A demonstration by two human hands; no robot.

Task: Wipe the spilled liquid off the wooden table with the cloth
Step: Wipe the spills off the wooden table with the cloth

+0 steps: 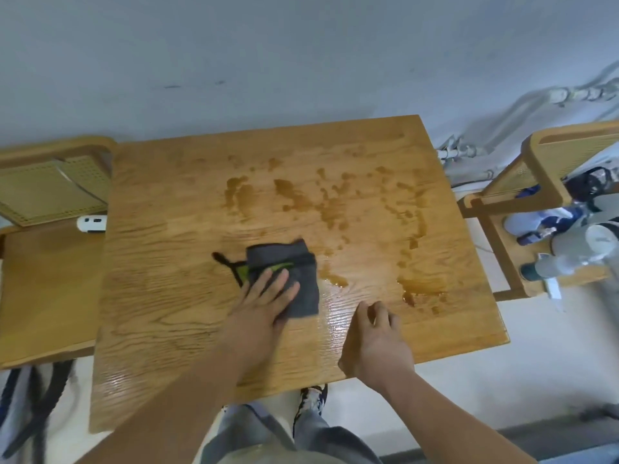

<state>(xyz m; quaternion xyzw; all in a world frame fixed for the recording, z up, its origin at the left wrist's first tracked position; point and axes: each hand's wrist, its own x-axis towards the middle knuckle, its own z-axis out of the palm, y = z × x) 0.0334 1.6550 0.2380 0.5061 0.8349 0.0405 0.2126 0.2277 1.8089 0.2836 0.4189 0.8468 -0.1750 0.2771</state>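
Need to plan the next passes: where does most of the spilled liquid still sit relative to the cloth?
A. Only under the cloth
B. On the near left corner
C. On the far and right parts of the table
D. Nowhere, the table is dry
C: the brown spilled liquid lies in streaks and puddles beyond and to the right of the grey cloth, which the left hand presses flat on the wooden table.

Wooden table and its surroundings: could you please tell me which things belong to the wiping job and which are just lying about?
Job: grey cloth under left hand; brown spilled liquid; wooden table.
Lying about: cane-backed wooden chairs, white remote-like object, bottles on right chair.
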